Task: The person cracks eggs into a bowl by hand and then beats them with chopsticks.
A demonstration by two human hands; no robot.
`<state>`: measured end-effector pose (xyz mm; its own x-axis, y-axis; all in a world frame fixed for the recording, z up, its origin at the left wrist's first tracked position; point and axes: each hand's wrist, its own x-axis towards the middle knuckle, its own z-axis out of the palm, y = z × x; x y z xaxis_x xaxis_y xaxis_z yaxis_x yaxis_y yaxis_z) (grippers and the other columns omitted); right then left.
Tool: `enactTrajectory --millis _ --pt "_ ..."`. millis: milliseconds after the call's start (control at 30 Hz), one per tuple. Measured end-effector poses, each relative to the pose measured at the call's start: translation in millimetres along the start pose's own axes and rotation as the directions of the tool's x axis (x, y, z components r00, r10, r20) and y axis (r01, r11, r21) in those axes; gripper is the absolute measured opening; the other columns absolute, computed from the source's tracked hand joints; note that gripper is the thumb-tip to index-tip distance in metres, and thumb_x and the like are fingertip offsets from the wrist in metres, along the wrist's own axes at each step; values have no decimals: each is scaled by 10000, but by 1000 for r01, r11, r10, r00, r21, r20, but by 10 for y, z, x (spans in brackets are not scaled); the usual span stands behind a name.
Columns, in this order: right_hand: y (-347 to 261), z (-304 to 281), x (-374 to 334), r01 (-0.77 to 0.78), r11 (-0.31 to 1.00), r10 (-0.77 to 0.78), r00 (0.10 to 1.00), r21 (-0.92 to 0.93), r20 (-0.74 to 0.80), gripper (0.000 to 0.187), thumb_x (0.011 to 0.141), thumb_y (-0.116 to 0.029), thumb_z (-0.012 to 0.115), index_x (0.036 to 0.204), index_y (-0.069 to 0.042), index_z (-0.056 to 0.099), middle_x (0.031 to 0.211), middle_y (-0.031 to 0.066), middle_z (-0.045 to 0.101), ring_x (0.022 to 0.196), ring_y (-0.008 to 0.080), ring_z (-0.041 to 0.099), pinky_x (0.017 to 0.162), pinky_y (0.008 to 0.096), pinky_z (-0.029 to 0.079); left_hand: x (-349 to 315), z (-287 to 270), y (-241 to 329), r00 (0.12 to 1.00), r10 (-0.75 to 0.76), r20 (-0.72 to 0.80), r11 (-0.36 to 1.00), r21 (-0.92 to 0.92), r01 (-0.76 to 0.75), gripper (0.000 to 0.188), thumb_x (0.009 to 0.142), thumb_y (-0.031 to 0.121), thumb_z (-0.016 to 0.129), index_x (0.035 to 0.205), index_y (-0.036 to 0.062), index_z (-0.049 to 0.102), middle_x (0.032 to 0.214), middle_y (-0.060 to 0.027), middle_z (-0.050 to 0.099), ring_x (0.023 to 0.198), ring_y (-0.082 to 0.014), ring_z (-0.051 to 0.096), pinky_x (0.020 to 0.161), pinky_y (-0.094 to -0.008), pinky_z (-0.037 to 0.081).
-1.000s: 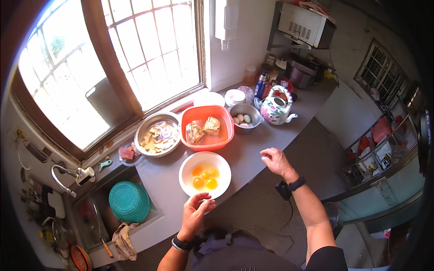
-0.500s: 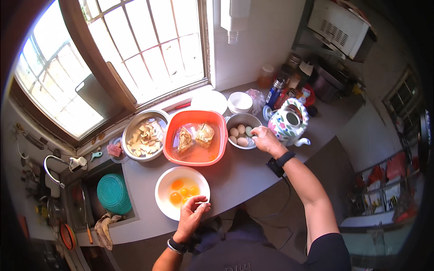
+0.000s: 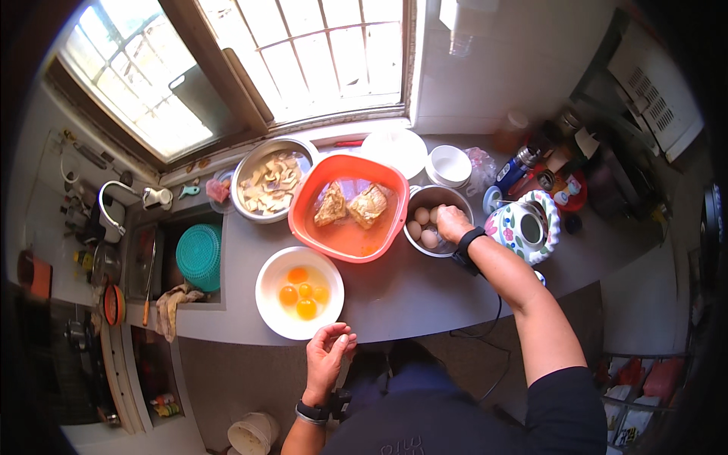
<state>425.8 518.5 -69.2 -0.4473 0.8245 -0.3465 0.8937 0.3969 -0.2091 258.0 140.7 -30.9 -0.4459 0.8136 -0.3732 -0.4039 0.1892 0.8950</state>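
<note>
My right hand (image 3: pixel 455 225) reaches down into a metal pot (image 3: pixel 410 241) of several pale eggs (image 3: pixel 422 216). Its fingertips are hidden among the eggs, so I cannot see whether one is gripped. Just off the near rim of a white bowl (image 3: pixel 265 311), my left hand (image 3: pixel 327 356) is closed, fingers curled toward the thumb; anything in it is too small to make out. Raw egg white and several whole yolks (image 3: pixel 305 309) lie in that bowl. Behind it, a red-orange basin (image 3: pixel 297 235) holds two light-brown, rough-surfaced chunks (image 3: pixel 367 205) in liquid.
A steel bowl (image 3: pixel 241 208) of pale slices in water stands left of the basin, near a sink (image 3: pixel 161 282) with a teal basket (image 3: pixel 199 258). White bowls (image 3: pixel 449 166) stand behind the pot. A flowered teapot (image 3: pixel 512 227) is close by my right wrist. A cable hangs below the counter edge.
My right hand has gone deeper into the pot among the eggs. My left hand has moved from over the white bowl's rim to just outside it. The view has shifted.
</note>
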Motion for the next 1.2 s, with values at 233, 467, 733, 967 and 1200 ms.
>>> enactTrajectory --millis 233,467,733,967,1200 --pt "1 -126 -84 6 998 0 995 -66 98 337 725 -93 640 1031 46 658 1086 273 650 1075 391 626 923 423 512 17 91 -22 999 -15 -29 997 -82 12 220 933 21 584 1150 -10 566 1066 -74 628 946 -156 653 819 -269 558" --pt "-223 -485 -908 504 695 -462 859 512 -219 371 665 -239 708 960 -31 624 834 127 585 745 248 596 688 363 496 100 -280 -146 986 80 -146 997 -11 -82 218 924 14 590 1133 -41 566 1041 -112 638 916 -179 666 799 -291 571" --pt "-554 489 -1519 583 740 -488 809 336 -328 354 733 -35 702 1068 -30 591 993 166 550 907 353 593 798 406 511 34 -429 -80 975 62 -215 998 -17 -67 210 931 23 583 1128 -46 560 1056 -120 628 919 -194 666 803 -308 579" --pt "-452 931 -1351 533 836 -472 820 129 -324 435 695 -13 734 1116 -28 624 981 147 571 878 331 605 775 382 527 89 -494 -16 976 100 -195 994 -16 -105 207 935 26 573 1134 -27 553 1079 -123 612 943 -219 661 823 -339 582" --pt "-1497 232 -1223 -182 191 -596 759 965 261 405 853 -167 734 1165 15 552 1010 96 641 860 159 640 760 300 547 354 -610 208 960 240 -142 967 126 -222 280 894 17 629 1169 -7 580 1099 -81 615 954 -163 648 824 -285 555"
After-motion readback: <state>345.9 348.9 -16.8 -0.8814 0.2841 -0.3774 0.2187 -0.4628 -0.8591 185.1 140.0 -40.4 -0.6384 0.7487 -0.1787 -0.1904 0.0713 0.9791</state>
